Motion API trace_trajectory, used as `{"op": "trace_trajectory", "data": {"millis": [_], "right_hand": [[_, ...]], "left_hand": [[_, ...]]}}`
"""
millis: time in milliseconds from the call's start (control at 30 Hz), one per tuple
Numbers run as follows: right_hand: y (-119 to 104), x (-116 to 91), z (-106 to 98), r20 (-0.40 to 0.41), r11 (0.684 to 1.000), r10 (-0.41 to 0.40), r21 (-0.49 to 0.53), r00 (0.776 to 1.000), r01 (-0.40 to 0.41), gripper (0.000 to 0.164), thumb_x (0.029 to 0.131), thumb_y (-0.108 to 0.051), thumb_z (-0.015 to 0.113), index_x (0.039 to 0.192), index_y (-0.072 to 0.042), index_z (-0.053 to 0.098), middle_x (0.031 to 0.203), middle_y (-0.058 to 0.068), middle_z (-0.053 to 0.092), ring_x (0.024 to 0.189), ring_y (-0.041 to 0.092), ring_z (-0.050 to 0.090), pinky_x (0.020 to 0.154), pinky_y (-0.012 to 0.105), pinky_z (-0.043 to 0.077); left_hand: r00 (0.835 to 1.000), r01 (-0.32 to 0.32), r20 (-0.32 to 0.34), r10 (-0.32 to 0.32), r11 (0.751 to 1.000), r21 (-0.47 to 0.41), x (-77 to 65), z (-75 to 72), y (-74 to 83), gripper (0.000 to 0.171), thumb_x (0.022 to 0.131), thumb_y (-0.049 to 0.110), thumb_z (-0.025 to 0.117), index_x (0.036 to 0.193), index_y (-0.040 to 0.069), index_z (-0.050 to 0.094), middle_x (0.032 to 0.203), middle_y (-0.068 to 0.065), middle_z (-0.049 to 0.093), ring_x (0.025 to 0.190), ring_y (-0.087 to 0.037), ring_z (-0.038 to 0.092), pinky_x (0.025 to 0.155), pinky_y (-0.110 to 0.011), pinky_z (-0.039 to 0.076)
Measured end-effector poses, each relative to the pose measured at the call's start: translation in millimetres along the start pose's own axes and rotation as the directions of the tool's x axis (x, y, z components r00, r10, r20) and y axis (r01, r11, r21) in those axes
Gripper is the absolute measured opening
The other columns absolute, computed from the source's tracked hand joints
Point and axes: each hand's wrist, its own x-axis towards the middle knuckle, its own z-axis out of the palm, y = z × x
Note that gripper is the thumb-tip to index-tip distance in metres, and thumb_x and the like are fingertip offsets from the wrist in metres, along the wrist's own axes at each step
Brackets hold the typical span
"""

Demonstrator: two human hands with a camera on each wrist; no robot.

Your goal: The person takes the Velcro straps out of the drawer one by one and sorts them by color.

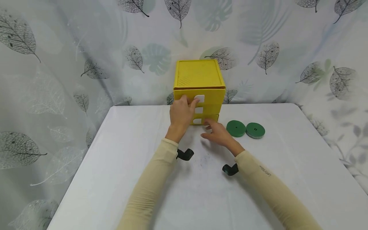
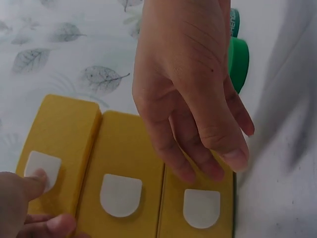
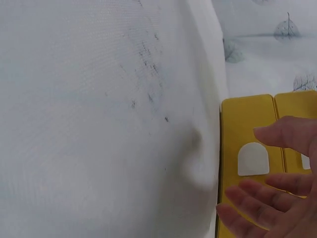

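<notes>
A yellow drawer box [image 1: 199, 75] stands at the back of the white table, its front carrying three drawers with rounded white tabs. My left hand [image 1: 181, 113] is at the top drawer. Its thumb lies over that drawer's white tab [image 2: 32, 163], with the other fingers curled beside it. The top drawer front [image 2: 63, 116] juts out past the middle one [image 2: 121, 148]. My right hand [image 1: 217, 133] is in front of the bottom drawer [image 3: 247, 116], fingers spread and loosely bent. The bottom tab [image 3: 253, 159] shows between its thumb and fingers.
Two round green discs [image 1: 235, 128] lie side by side on the table, to the right of the box. Behind the box hangs a leaf-patterned cloth [image 1: 155, 28]. A black wrist mount [image 1: 186, 155] sticks out under the left sleeve.
</notes>
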Motion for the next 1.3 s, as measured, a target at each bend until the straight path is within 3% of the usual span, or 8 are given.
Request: {"op": "trace_trajectory", "data": {"millis": [267,567,967,1133,1300], "right_hand": [[-2,8,6,-0.008,0.998,0.023,0.052,1.0,-0.022,0.063,0.095,-0.016,0.077,0.147,0.002,0.046,0.144,0.022,0.055,0.125,0.038,0.06,0.103,0.05,0.048],[-2,11,9,-0.039,0.99,0.072,0.127,0.997,-0.066,0.064,0.096,-0.015,0.077,0.148,-0.001,0.044,0.142,0.019,0.056,0.125,0.036,0.059,0.106,0.05,0.046],[1,16,13,-0.061,0.975,0.109,0.203,0.992,-0.095,0.056,0.095,-0.017,0.079,0.14,-0.003,0.049,0.139,0.017,0.056,0.124,0.036,0.059,0.107,0.049,0.046],[1,16,13,-0.065,0.972,0.117,0.212,0.991,-0.101,0.055,0.094,-0.018,0.079,0.139,-0.004,0.049,0.138,0.016,0.056,0.124,0.035,0.059,0.106,0.049,0.046],[2,16,13,-0.066,0.972,0.117,0.211,0.991,-0.101,0.056,0.094,-0.017,0.079,0.139,-0.004,0.049,0.138,0.016,0.056,0.122,0.035,0.059,0.106,0.049,0.046]], "left_hand": [[0.988,0.144,0.036,-0.147,0.987,0.075,7.0,7.6,-5.1,0.072,0.1,0.066,0.053,0.054,0.012,0.046,0.049,0.001,0.036,0.046,-0.023,0.05,0.042,-0.034,0.036],[0.957,0.261,0.119,-0.265,0.964,0.048,6.7,13.1,-4.8,0.078,0.098,0.076,0.044,0.049,0.015,0.045,0.045,0.004,0.032,0.042,-0.021,0.043,0.039,-0.033,0.029],[0.954,0.261,0.155,-0.256,0.965,-0.014,2.4,16.4,-5.9,0.078,0.101,0.073,0.041,0.049,0.015,0.052,0.045,0.003,0.038,0.045,-0.022,0.048,0.041,-0.033,0.031],[0.956,0.256,0.161,-0.246,0.966,-0.043,2.8,18.7,-7.4,0.077,0.101,0.071,0.041,0.049,0.016,0.05,0.044,0.003,0.037,0.042,-0.018,0.042,0.04,-0.031,0.028],[0.964,0.212,0.179,-0.197,0.975,-0.066,0.7,19.3,-9.5,0.074,0.104,0.066,0.042,0.05,0.016,0.044,0.044,0.004,0.033,0.04,-0.016,0.033,0.04,-0.03,0.023]]}}
